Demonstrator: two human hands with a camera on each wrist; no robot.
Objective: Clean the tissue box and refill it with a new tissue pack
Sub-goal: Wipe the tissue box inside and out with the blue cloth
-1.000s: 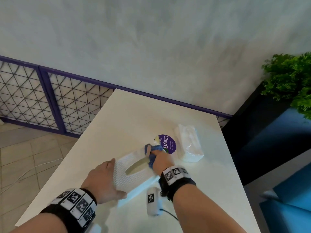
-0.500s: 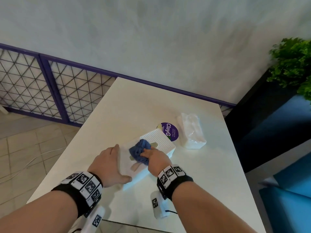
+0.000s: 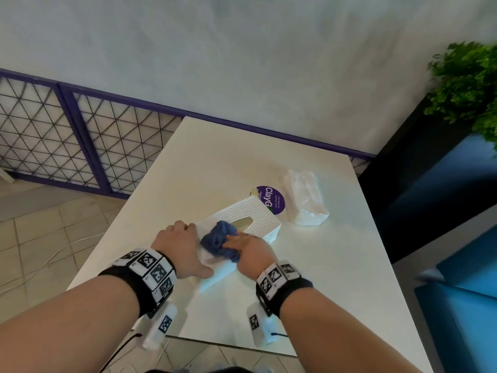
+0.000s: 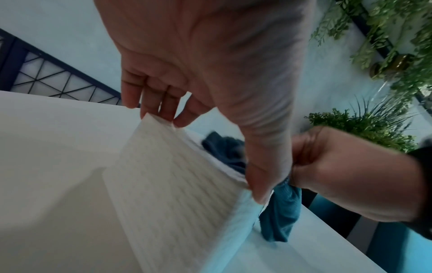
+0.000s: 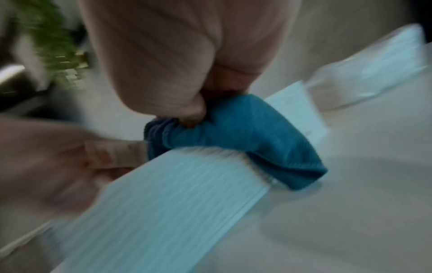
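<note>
A white textured tissue box (image 3: 255, 214) lies on the white table (image 3: 215, 162), its oval slot facing up. My left hand (image 3: 183, 246) grips the box's near end (image 4: 168, 177), fingers over one corner and thumb on the other side. My right hand (image 3: 250, 251) holds a bunched blue cloth (image 3: 219, 239) pressed on the box top near that end; the cloth (image 5: 245, 134) hangs over the box's long edge (image 5: 187, 184). A new tissue pack (image 3: 306, 197) in clear wrap lies on the table beyond the box, to the right.
A round purple sticker or lid (image 3: 271, 199) sits behind the box. A purple-framed mesh fence (image 3: 67, 138) and a grey wall lie beyond the table. A green plant (image 3: 468, 84) on a dark stand and blue seating (image 3: 462, 305) stand at the right.
My right hand has drawn the blue cloth from the box's far end back along the top to the near end. The left hand keeps its hold on the box.
</note>
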